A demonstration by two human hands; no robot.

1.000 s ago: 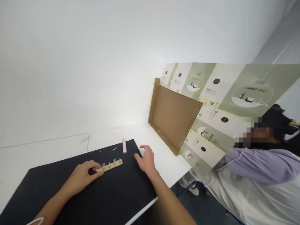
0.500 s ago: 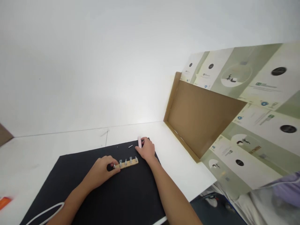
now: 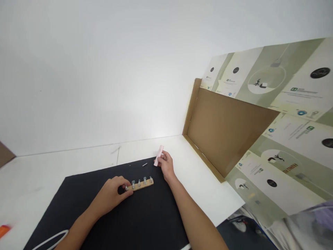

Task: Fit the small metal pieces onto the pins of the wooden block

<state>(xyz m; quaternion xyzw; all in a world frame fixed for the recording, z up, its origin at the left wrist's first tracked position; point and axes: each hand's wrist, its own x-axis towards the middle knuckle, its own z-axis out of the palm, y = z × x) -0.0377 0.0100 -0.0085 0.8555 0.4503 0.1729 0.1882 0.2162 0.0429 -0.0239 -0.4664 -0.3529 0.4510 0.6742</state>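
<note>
Both hands occupied at a black mat [image 3: 130, 218]

In the head view, a bolt-studded wooden strip [image 3: 142, 185] on the mat is pinched at one end by the left hand [image 3: 113, 194]; a pink bar [image 3: 158, 156] is held tilted by the right hand [image 3: 167, 166]. Beyond the strip, a metal pin [image 3: 145, 164] is seen. The white counter [image 3: 200, 177] is flanked by cardboard [image 3: 226, 128] and printed sheets [image 3: 260, 78], whose lettering cannot be read reliably.

Free room over near black mat [image 3: 140, 217]; wooden strip [image 3: 143, 185] in way beyond; cardboard panel [image 3: 223, 128] bounding right.
</note>
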